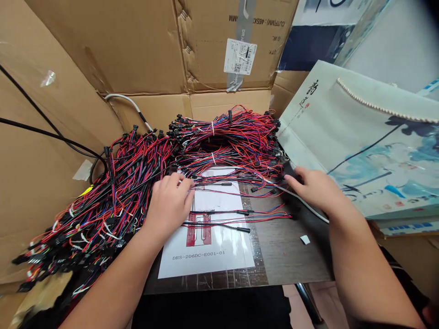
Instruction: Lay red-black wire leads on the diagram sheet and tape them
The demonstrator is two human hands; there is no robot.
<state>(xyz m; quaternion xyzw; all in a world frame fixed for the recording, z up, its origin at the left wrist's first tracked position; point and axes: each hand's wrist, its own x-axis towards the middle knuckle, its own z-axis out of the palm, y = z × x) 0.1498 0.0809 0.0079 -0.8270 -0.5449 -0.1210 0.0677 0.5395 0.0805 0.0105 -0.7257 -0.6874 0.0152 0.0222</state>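
A wire harness (236, 177) of thin red, blue and black wires lies stretched between my two hands. My left hand (170, 198) is closed over its left end, with the fingertips partly hidden. At the other end, by a black connector, my right hand (310, 187) has thumb and forefinger drawn together on the wires. Nearer to me, separate wire harnesses (219, 222) with black sleeves lie across a printed sheet (206, 269) marked DRS-206DC-E001-01. Just behind are tied bundles of the same harnesses (240, 132), stacked up.
A large heap of harnesses (133, 173) fills the left side. Cardboard walls (144, 45) stand left and behind. A pale paper bag (370, 151) with a rope handle leans at the right. A grey cable (308, 208) crosses the dark tabletop (291, 260), near a white scrap (305, 239).
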